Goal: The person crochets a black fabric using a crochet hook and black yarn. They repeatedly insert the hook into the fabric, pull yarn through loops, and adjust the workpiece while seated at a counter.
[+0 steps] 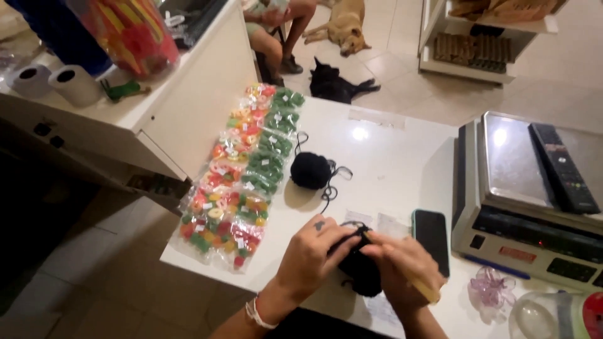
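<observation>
While both hands (361,254) are clamping the black crochet piece (359,270), yarn is trailing up-left to the ball (309,170).

Candy bags (242,169), a phone (432,238) and a scale (534,201) share the counter (389,157).

Black crochet piece (359,270): small, dark, bunched, held just above the tabletop's near edge.
Hook (422,289): pale, slanted.
Yarn ball (310,170): black, round, resting mid-tabletop, strand trailing toward the piece.
</observation>
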